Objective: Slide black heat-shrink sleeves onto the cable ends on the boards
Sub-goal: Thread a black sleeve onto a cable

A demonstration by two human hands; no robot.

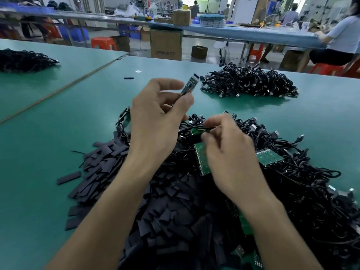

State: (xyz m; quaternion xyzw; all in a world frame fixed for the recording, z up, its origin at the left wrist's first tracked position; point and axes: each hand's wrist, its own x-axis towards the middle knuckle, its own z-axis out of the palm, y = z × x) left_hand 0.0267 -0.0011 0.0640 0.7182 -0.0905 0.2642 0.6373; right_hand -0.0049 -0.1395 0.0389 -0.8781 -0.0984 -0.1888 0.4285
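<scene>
My left hand point(155, 117) pinches a small narrow board point(190, 84) between thumb and fingers and holds it tilted up above the table. My right hand point(226, 151) is lower, its fingertips pinching a thin black cable point(194, 127) over a green board point(201, 158). A heap of flat black heat-shrink sleeves point(155, 201) lies under my forearms. A tangle of black cables with green boards point(292, 172) spreads to the right of the sleeves.
A second pile of black cables point(249, 80) sits further back on the green table mat point(58, 133), and a third point(25, 59) at the far left. A loose sleeve point(128, 78) lies alone. A person sits at a bench at the back right.
</scene>
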